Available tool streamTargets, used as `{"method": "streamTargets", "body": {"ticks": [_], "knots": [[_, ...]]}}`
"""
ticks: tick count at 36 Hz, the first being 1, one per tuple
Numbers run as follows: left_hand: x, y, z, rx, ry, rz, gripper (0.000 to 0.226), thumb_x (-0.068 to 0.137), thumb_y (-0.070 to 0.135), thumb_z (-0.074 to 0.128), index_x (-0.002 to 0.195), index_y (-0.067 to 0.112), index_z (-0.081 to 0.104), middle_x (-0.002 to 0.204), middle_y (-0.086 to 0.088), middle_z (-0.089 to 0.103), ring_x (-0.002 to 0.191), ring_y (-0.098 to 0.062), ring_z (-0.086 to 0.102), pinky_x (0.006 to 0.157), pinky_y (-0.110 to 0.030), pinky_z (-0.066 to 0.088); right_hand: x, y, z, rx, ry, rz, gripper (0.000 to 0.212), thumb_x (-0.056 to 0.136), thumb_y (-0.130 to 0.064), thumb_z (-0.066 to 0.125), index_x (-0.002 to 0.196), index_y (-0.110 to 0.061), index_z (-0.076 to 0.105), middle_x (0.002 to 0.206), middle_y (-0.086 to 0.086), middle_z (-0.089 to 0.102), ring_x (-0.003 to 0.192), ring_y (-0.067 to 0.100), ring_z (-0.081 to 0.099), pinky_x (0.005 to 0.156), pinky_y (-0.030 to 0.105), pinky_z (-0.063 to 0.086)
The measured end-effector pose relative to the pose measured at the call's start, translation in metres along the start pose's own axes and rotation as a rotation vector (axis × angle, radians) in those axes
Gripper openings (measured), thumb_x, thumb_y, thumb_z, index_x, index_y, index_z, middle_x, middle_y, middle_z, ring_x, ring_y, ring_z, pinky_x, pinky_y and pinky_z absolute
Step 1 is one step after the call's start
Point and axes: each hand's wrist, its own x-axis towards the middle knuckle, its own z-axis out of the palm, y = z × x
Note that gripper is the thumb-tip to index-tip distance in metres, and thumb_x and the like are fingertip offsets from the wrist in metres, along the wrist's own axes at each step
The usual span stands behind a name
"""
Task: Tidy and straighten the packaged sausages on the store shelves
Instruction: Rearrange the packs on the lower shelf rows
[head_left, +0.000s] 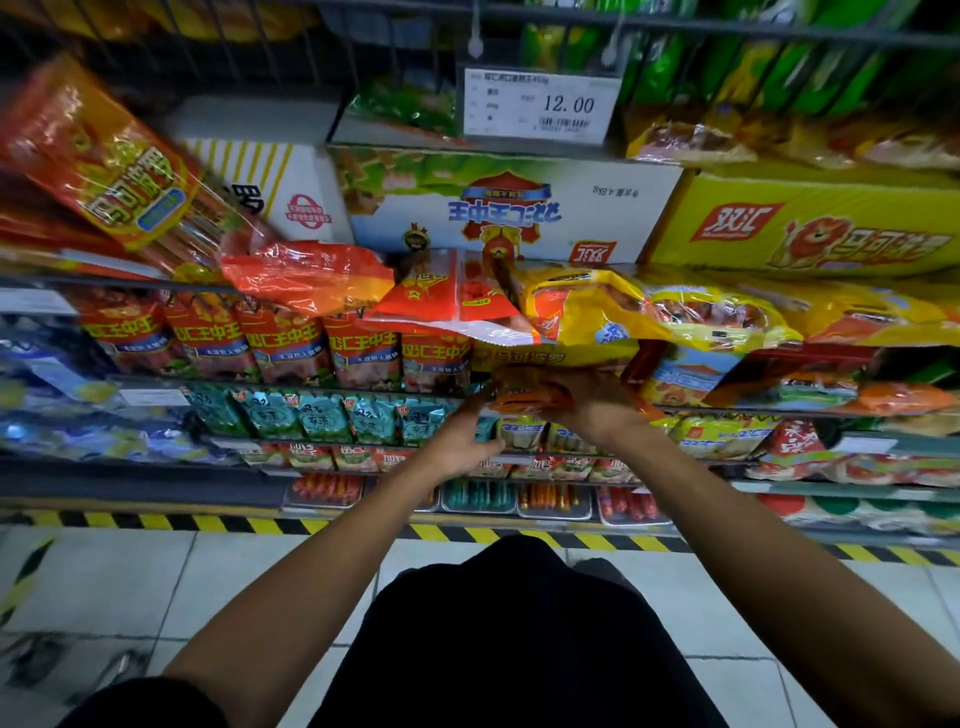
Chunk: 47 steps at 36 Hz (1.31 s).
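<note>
A small orange plastic sausage pack (530, 397) sits at the centre of the view, in front of the middle shelf, held by the right hand (582, 402), whose fingers curl over it from the right. The left hand (460, 441) is just to the left and slightly below, fingers spread and relaxed, fingertips near the pack's left end; whether they touch it cannot be told.

Directly above the held pack, a yellow plastic bag of sausages (623, 312) lies flat and overhangs the shelf edge. To its left lie a red-and-white sausage bag (457, 301) and a crumpled orange-red bag (306, 280), both tilted and out of line. Below these, a row of red upright sausage packs (244, 338) stands side by side along the shelf front. One shelf lower runs a row of teal foil packs (322, 415).

At the upper left, a long orange pack of sausage sticks (119, 161) leans diagonally. Behind the loose bags stand a white printed carton (509, 202) and, to its right, a yellow printed carton (810, 223). A white price tag reading 12.00 (540, 104) hangs above them from a wire rack.

Near the floor, metal trays of loose sausages (550, 501) line the bottom shelf, edged by a yellow-and-black hazard stripe (208, 522) on the pale tiled floor (260, 566).
</note>
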Motion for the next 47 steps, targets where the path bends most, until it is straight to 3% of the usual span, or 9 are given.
{"method": "streamTargets", "body": {"ticks": [3, 7, 17, 23, 26, 34, 36, 43, 47], "knots": [[0.005, 0.003, 0.002, -0.002, 0.009, -0.01, 0.089, 0.094, 0.024, 0.07, 0.16, 0.038, 0.012, 0.166, -0.002, 0.02, 0.145, -0.025, 0.037, 0.095, -0.023, 0.044, -0.001, -0.001, 0.001, -0.002, 0.01, -0.007, 0.055, 0.088, -0.052, 0.069, 0.139, -0.041, 0.054, 0.141, 0.005, 0.06, 0.124, 0.032, 0.059, 0.098, 0.038, 0.051], [0.007, 0.011, 0.003, -0.055, 0.035, -0.039, 0.088, 0.094, 0.023, 0.07, 0.16, 0.034, 0.013, 0.165, -0.002, 0.023, 0.147, -0.028, 0.034, 0.113, -0.037, 0.04, -0.001, -0.002, 0.001, -0.006, 0.025, 0.02, 0.051, 0.09, -0.06, 0.061, 0.137, -0.039, 0.057, 0.141, 0.002, 0.06, 0.125, 0.03, 0.057, 0.1, 0.038, 0.049], [-0.01, 0.004, -0.004, -0.16, 0.226, 0.054, 0.07, 0.093, 0.003, 0.068, 0.153, 0.02, 0.035, 0.15, -0.005, 0.044, 0.134, -0.024, 0.048, 0.101, -0.026, 0.044, -0.023, -0.017, -0.007, 0.15, 0.237, -0.067, 0.04, 0.095, -0.049, 0.062, 0.128, -0.027, 0.066, 0.123, 0.003, 0.071, 0.111, 0.029, 0.065, 0.087, 0.038, 0.054], [-0.013, 0.003, -0.011, -0.144, 0.301, 0.217, 0.065, 0.083, 0.009, 0.079, 0.14, 0.022, 0.051, 0.141, -0.006, 0.052, 0.133, -0.031, 0.05, 0.11, -0.045, 0.044, -0.046, -0.032, -0.008, 0.211, 0.247, -0.151, 0.043, 0.096, -0.051, 0.058, 0.132, -0.03, 0.065, 0.098, 0.001, 0.078, 0.068, 0.013, 0.069, 0.073, 0.035, 0.058], [-0.02, 0.009, -0.017, -0.271, 0.288, 0.199, 0.059, 0.071, 0.02, 0.084, 0.121, 0.035, 0.056, 0.123, -0.001, 0.06, 0.123, -0.036, 0.057, 0.106, -0.049, 0.047, -0.05, -0.033, -0.006, 0.269, 0.289, -0.2, 0.041, 0.092, -0.049, 0.065, 0.127, -0.027, 0.069, 0.109, -0.005, 0.077, 0.084, 0.011, 0.072, 0.077, 0.037, 0.059], [-0.026, -0.001, -0.029, -0.355, 0.236, 0.033, 0.054, 0.075, 0.011, 0.087, 0.123, 0.007, 0.062, 0.124, -0.01, 0.067, 0.116, -0.024, 0.064, 0.1, -0.038, 0.054, -0.055, -0.04, -0.014, 0.596, 0.118, -0.134, 0.088, 0.073, -0.061, 0.074, 0.149, -0.028, 0.044, 0.146, -0.007, 0.053, 0.131, 0.005, 0.046, 0.108, 0.027, 0.042], [-0.027, 0.0, -0.029, -0.382, 0.197, 0.072, 0.051, 0.077, -0.003, 0.082, 0.119, 0.013, 0.059, 0.122, -0.009, 0.065, 0.112, -0.021, 0.061, 0.092, -0.022, 0.054, -0.054, -0.041, -0.011, 0.61, 0.01, -0.12, 0.086, 0.071, -0.057, 0.08, 0.145, -0.028, 0.046, 0.143, -0.007, 0.055, 0.13, 0.006, 0.049, 0.109, 0.03, 0.043], [-0.03, -0.004, -0.03, -0.302, 0.09, 0.077, 0.039, 0.079, 0.027, 0.086, 0.113, 0.027, 0.068, 0.108, 0.018, 0.067, 0.093, 0.017, 0.058, 0.082, -0.008, 0.045, -0.045, -0.037, 0.006, 0.667, 0.069, -0.05, 0.046, 0.082, -0.043, 0.077, 0.121, -0.018, 0.07, 0.118, -0.009, 0.072, 0.108, 0.004, 0.066, 0.097, 0.034, 0.054], [-0.027, -0.007, -0.032, -0.354, 0.095, 0.051, 0.058, 0.079, 0.031, 0.085, 0.131, 0.025, 0.061, 0.13, 0.011, 0.064, 0.115, -0.003, 0.061, 0.099, -0.022, 0.049, -0.044, -0.035, 0.011, 0.683, 0.114, -0.014, 0.037, 0.085, -0.039, 0.075, 0.115, -0.018, 0.072, 0.106, -0.018, 0.07, 0.1, -0.002, 0.067, 0.086, 0.018, 0.054]]}}
